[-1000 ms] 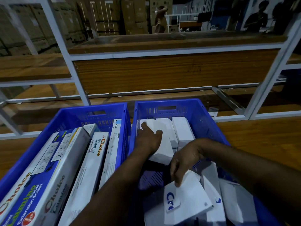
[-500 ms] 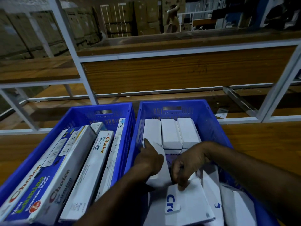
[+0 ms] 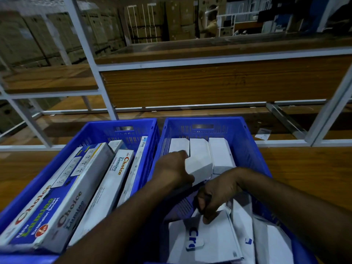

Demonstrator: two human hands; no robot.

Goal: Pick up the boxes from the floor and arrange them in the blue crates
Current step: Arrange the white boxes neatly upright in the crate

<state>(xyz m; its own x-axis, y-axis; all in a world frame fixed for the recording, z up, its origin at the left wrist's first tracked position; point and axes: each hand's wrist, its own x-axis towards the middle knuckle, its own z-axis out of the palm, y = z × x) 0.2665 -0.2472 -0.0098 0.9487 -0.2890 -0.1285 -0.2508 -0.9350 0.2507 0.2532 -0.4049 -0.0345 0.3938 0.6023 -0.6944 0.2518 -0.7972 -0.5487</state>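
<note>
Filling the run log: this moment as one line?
left hand: holds white box | right hand: grips Cro-marked box | place: right blue crate

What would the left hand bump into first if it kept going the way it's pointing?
Probably the row of white boxes at the far end of the right blue crate; the left hand already holds one against them.

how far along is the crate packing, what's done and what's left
Done: the left crate holds long boxes side by side, and three white boxes stand in a row at the far end of the right crate. In hand: the left hand grips a white box by that row; the right hand holds a loose box. Left: the jumbled near boxes. The floor isn't visible.
</note>
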